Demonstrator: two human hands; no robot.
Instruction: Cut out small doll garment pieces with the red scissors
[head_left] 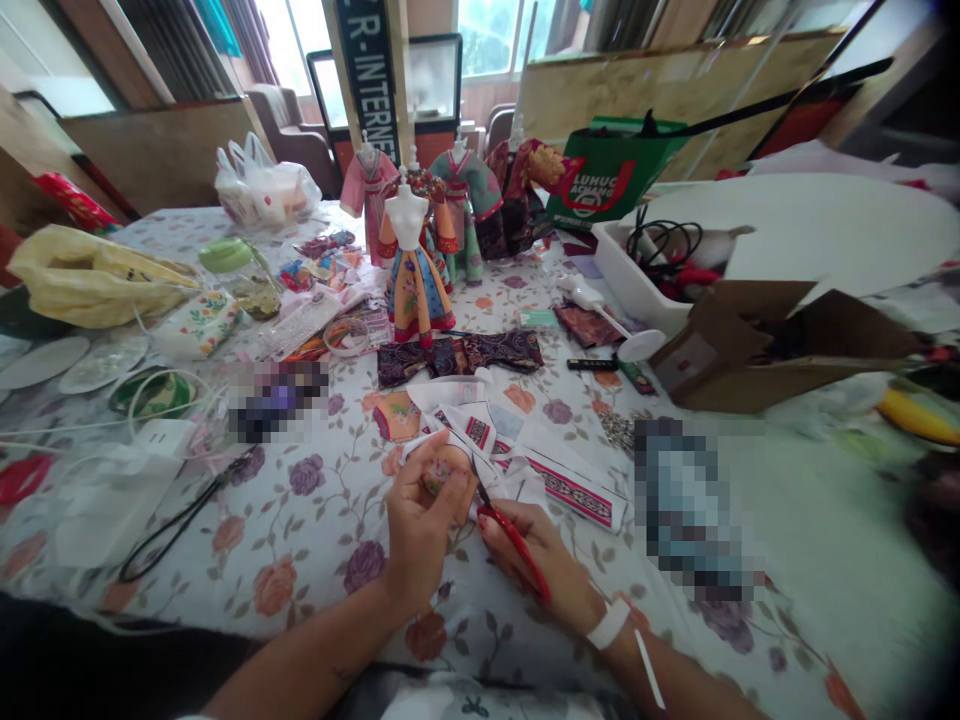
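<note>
My left hand (426,515) pinches a small piece of patterned fabric (441,468) with white edges. In my right hand (551,560) is a pair of scissors (517,550) with red handles; the dark blades point up at the right edge of the piece. I cannot tell whether the blades touch it. Just beyond both hands lie white fabric pieces with red patterned bands (577,492) and an orange floral scrap (397,415). Behind these is a folded dark paisley cloth (461,358). A white wristband (609,623) circles my right wrist.
Small dress forms in robes (409,260) stand at the back centre. To the right are an open cardboard box (765,365), a white bin (637,275) and a green bag (607,170). On the left are a lidded jar (240,275), a yellow bag (90,275) and a white power strip (124,490).
</note>
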